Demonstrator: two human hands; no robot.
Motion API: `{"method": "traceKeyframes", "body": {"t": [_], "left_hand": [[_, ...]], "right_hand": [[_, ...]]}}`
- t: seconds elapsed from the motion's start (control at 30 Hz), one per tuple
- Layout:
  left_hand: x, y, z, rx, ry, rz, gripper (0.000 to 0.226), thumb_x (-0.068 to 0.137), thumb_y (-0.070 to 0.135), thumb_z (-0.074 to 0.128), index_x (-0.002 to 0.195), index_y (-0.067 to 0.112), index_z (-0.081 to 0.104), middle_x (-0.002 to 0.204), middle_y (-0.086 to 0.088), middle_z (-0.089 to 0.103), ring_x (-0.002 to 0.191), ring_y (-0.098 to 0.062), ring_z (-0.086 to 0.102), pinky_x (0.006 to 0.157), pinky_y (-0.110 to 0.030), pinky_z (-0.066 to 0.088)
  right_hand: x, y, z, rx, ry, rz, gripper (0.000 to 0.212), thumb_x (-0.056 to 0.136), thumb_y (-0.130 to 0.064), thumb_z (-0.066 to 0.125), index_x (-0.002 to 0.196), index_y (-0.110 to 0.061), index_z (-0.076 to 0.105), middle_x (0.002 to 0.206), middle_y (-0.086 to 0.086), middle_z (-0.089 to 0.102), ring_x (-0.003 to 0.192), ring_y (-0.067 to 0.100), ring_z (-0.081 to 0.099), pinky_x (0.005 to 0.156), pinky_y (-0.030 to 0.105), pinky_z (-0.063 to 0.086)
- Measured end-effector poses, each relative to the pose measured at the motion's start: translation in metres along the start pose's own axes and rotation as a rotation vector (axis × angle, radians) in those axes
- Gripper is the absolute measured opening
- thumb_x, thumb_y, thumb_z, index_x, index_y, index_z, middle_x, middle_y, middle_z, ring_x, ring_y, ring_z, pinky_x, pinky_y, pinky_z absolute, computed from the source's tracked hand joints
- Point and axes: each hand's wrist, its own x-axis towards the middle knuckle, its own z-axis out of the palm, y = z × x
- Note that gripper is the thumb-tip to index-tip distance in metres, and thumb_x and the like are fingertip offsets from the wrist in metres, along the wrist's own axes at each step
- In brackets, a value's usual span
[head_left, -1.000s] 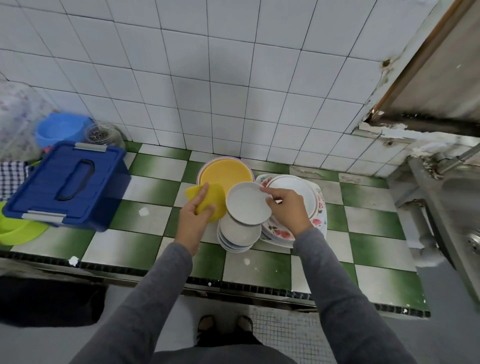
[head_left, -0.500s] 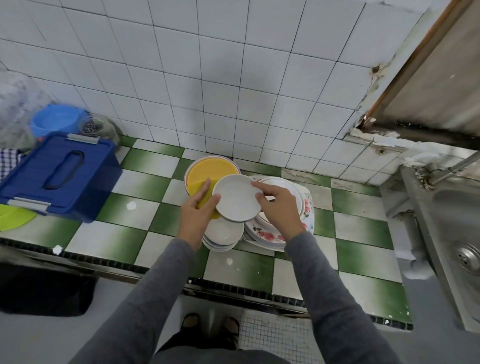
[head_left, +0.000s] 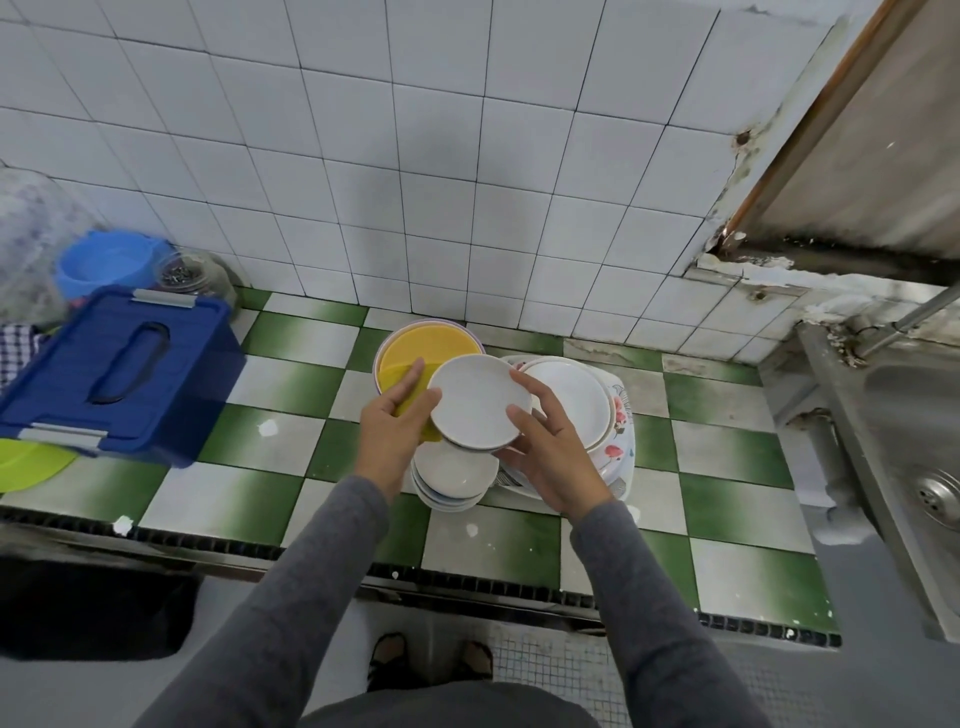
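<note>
Currently the right hand (head_left: 553, 457) pinches the small white plate (head_left: 478, 400) by its right rim, and the left hand (head_left: 389, 436) clasps a yellow cloth (head_left: 413, 402) against its left rim. The plate hangs tilted just above the stack of small plates (head_left: 452, 478). If slick, it could slip from this edge-only hold and chip the stack.

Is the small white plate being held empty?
Empty: the plate shows a bare white face, held above the stack of dishes.
</note>
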Motion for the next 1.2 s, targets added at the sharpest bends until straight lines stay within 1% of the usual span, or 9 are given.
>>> {"method": "traceKeyframes", "body": {"t": [0.27,0.43,0.5,0.67,0.8,0.93,1.0,1.07,1.2], "left_hand": [[-0.001,-0.007,-0.011,0.053,-0.104,-0.007,0.054,0.081,0.042,0.07,0.133,0.037,0.058,0.143,0.001,0.048,0.131,-0.028,0.045,0.108,-0.052,0.045],[0.01,-0.016,-0.029,0.07,-0.095,0.008,0.053,0.093,0.007,0.065,0.134,0.039,0.055,0.14,0.004,0.042,0.133,-0.029,0.043,0.11,-0.053,0.042],[0.012,-0.017,-0.035,0.081,-0.103,0.015,0.055,0.093,0.004,0.063,0.137,0.037,0.055,0.142,0.003,0.041,0.133,-0.029,0.044,0.11,-0.052,0.042],[0.013,-0.016,-0.044,0.081,-0.098,0.009,0.055,0.094,0.004,0.063,0.135,0.039,0.054,0.144,0.004,0.039,0.133,-0.028,0.042,0.111,-0.052,0.042],[0.012,-0.015,-0.048,0.077,-0.09,0.012,0.054,0.094,0.004,0.062,0.139,0.032,0.054,0.141,0.005,0.04,0.131,-0.027,0.043,0.11,-0.049,0.043],[0.012,-0.012,-0.05,0.065,-0.087,0.006,0.053,0.094,0.003,0.062,0.14,0.029,0.054,0.139,0.007,0.04,0.13,-0.026,0.043,0.109,-0.048,0.044],[0.012,-0.011,-0.051,0.063,-0.089,0.008,0.053,0.094,0.003,0.062,0.141,0.028,0.053,0.14,0.008,0.039,0.13,-0.027,0.043,0.109,-0.048,0.045],[0.013,-0.01,-0.052,0.067,-0.091,0.012,0.053,0.094,0.004,0.062,0.14,0.028,0.054,0.14,0.006,0.039,0.13,-0.027,0.043,0.108,-0.047,0.045],[0.015,-0.009,-0.053,0.071,-0.085,0.011,0.053,0.094,0.004,0.063,0.14,0.029,0.054,0.14,0.003,0.04,0.131,-0.027,0.042,0.109,-0.049,0.044]], "right_hand": [[0.0,0.01,-0.004,-0.024,0.059,-0.033,0.037,0.099,-0.009,0.059,0.131,-0.027,0.061,0.13,0.013,0.06,0.118,0.041,0.057,0.082,0.042,0.058],[-0.004,0.011,-0.013,-0.106,0.142,-0.07,0.04,0.096,-0.007,0.063,0.124,-0.035,0.068,0.124,0.016,0.063,0.118,0.037,0.06,0.081,0.045,0.06],[-0.006,0.009,-0.017,-0.148,0.18,-0.088,0.041,0.095,-0.006,0.064,0.12,-0.038,0.07,0.121,0.012,0.064,0.116,0.034,0.063,0.077,0.042,0.061],[-0.01,0.003,-0.028,-0.303,0.216,-0.136,0.04,0.094,-0.009,0.066,0.121,-0.039,0.07,0.126,0.013,0.056,0.106,0.026,0.066,0.081,0.06,0.058],[-0.012,-0.004,-0.031,-0.385,0.213,-0.158,0.041,0.093,-0.004,0.065,0.125,-0.03,0.068,0.121,-0.006,0.055,0.084,-0.003,0.066,0.072,0.038,0.062],[-0.012,-0.007,-0.032,-0.467,0.186,-0.18,0.04,0.093,-0.003,0.066,0.126,-0.025,0.068,0.134,-0.006,0.056,0.087,-0.013,0.06,0.064,0.021,0.055],[-0.011,-0.008,-0.032,-0.499,0.175,-0.186,0.039,0.093,-0.003,0.066,0.126,-0.024,0.068,0.135,-0.006,0.056,0.102,-0.008,0.057,0.066,0.016,0.054],[-0.01,-0.009,-0.031,-0.523,0.161,-0.187,0.039,0.092,-0.004,0.067,0.125,-0.025,0.068,0.136,-0.006,0.056,0.12,0.01,0.052,0.073,0.014,0.054],[-0.006,-0.009,-0.029,-0.575,0.147,-0.186,0.039,0.091,-0.007,0.07,0.123,-0.029,0.069,0.135,-0.009,0.055,0.127,0.02,0.047,0.09,0.023,0.057]]}}
